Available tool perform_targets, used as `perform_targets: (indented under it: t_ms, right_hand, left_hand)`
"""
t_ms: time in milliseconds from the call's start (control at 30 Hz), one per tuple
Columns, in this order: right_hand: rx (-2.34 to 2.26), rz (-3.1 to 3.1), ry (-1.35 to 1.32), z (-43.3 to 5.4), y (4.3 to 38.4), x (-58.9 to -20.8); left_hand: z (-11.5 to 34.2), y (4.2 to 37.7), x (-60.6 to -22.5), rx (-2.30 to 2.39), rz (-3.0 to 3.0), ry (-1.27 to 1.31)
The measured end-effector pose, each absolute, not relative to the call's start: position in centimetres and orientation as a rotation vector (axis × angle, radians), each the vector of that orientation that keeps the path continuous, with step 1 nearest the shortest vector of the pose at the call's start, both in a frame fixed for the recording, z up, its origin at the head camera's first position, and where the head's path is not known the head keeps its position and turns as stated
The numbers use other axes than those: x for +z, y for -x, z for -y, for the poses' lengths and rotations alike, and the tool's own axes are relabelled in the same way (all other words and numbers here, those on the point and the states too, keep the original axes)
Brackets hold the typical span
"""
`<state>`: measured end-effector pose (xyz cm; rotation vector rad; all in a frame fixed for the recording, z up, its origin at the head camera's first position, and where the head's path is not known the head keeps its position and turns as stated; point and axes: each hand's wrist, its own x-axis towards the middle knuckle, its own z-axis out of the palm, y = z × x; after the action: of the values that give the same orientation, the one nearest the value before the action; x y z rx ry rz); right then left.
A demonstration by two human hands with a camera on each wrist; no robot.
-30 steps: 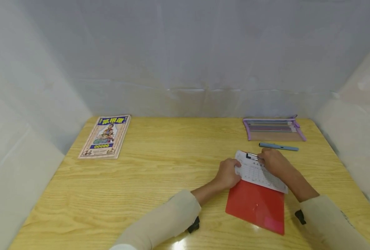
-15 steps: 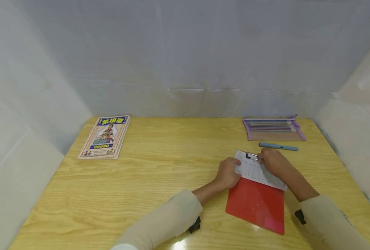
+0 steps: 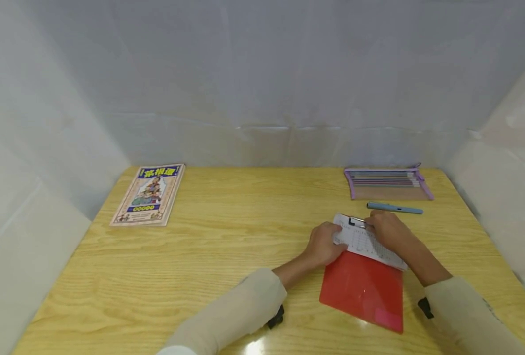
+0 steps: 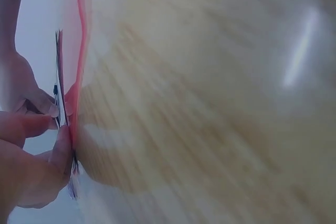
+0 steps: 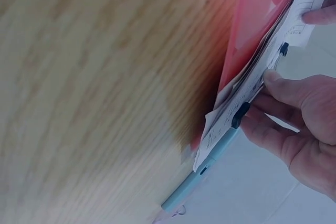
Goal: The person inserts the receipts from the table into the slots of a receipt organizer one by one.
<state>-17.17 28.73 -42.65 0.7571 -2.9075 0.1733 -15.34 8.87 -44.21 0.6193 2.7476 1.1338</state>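
A red clipboard (image 3: 364, 291) lies slanted on the table at the right, with white printed sheets (image 3: 368, 245) over its upper part. At the left edge of the sheets, my left hand (image 3: 325, 245) pinches the paper; in the left wrist view its thumb and finger close on the thin stack of sheets (image 4: 59, 77) beside the red board. My right hand (image 3: 392, 230) grips the metal clip (image 3: 357, 222) at the board's top edge. Seen from the right wrist, the thumb of the right hand (image 5: 302, 124) presses the clip between its black ends, and several paper layers fan slightly apart.
A blue pen (image 3: 394, 208) lies just beyond my right hand. Behind it is a purple-edged mesh pencil case (image 3: 388, 190) holding several pencils. A comic-style booklet (image 3: 149, 195) lies at the far left of the wooden table (image 3: 227, 212). Pale sheeting (image 3: 262, 88) walls the back and sides.
The lower edge of the sheets has shifted slightly up the board. My left hand's digits have spread a little farther onto the paper. The right hand stays at the clip.
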Motion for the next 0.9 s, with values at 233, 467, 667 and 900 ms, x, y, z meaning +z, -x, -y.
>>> perform_targets:
  t_ms: [233,467,667,900]
  right_hand:
    - [0.189,2.911,-0.746,-28.4,17.6,-42.6]
    - [0.286,2.981,-0.714,-28.5,18.1,-42.2]
    - [0.353,2.971,-0.794,-28.3,18.9,-42.1]
    - [0.422,2.972,-0.796,-27.4,20.0,-42.3]
  left_hand:
    - [-8.5,15.7,-43.9,1.133,-2.661,-0.559]
    - [-6.9,15.9,-42.8,1.096,-2.577,-0.517]
    - [-3.0,16.8,-42.5,1.184,-2.467,-0.472]
    - [2.9,19.1,-41.8,1.286,-2.378,-0.423]
